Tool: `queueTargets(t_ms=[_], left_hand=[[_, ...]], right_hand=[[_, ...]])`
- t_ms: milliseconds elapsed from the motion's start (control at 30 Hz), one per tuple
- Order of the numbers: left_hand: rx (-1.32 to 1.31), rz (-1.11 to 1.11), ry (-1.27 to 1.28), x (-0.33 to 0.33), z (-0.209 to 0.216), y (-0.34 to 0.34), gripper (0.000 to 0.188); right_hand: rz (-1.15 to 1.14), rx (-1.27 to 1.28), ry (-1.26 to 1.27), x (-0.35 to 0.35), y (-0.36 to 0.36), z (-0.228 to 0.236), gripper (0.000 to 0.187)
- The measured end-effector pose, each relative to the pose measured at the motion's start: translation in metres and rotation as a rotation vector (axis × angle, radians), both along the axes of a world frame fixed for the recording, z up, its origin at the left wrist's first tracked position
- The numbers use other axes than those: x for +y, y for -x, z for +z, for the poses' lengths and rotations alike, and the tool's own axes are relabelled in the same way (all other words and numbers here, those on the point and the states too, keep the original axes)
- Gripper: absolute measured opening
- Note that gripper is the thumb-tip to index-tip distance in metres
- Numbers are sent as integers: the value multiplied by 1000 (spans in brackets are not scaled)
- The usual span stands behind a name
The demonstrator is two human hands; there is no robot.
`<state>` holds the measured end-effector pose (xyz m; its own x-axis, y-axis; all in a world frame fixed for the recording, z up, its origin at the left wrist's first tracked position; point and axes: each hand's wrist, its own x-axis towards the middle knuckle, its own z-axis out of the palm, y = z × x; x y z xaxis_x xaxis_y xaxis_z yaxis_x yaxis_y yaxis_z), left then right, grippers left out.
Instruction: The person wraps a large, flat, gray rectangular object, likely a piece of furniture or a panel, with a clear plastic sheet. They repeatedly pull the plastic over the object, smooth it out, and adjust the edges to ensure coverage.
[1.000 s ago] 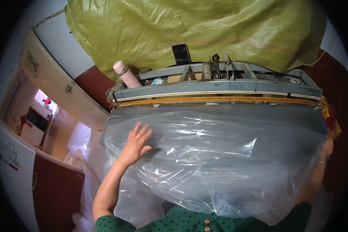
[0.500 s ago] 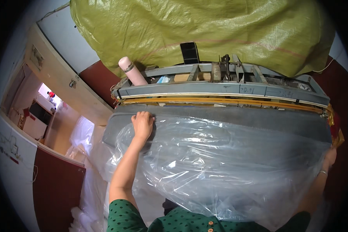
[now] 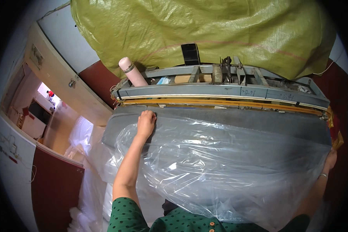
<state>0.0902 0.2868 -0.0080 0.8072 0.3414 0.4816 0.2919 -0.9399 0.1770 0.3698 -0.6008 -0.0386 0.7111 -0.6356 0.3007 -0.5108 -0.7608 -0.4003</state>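
A sheet of clear plastic film lies over the dark grey padded bench top and hangs toward my body. My left hand is closed with bent fingers on the film's far edge, at the left part of the grey surface. At the far right end, my right hand grips the film's right edge; its fingers are partly hidden. The film is wrinkled and shiny between the two hands, and a strip of grey surface shows bare beyond it.
Behind the grey top runs a metal frame with yellow strips along it. A pink flask and a dark phone stand there. Yellow-green woven sheeting covers the back. An open door and heaped plastic are at left.
My left hand has shifted slightly right and toward the back, along the film's far edge. My right hand stays at the right end, almost unmoved.
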Motion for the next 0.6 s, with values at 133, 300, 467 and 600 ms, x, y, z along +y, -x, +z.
queueTargets(t_ms=[133, 300, 467, 600], left_hand=[[-6, -53, 71, -5, 2, -6, 14], [106, -206, 120, 11, 7, -3, 12], [8, -14, 44, -7, 2, -12, 10], [-138, -42, 19, -10, 1, -9, 9]], right_hand=[[51, -88, -93, -35, 0, -11, 39], [146, -194, -170, -60, -1, -27, 39], [197, -291, -224, -75, 3, -32, 38], [228, -365, -381, -73, 9, -28, 35]])
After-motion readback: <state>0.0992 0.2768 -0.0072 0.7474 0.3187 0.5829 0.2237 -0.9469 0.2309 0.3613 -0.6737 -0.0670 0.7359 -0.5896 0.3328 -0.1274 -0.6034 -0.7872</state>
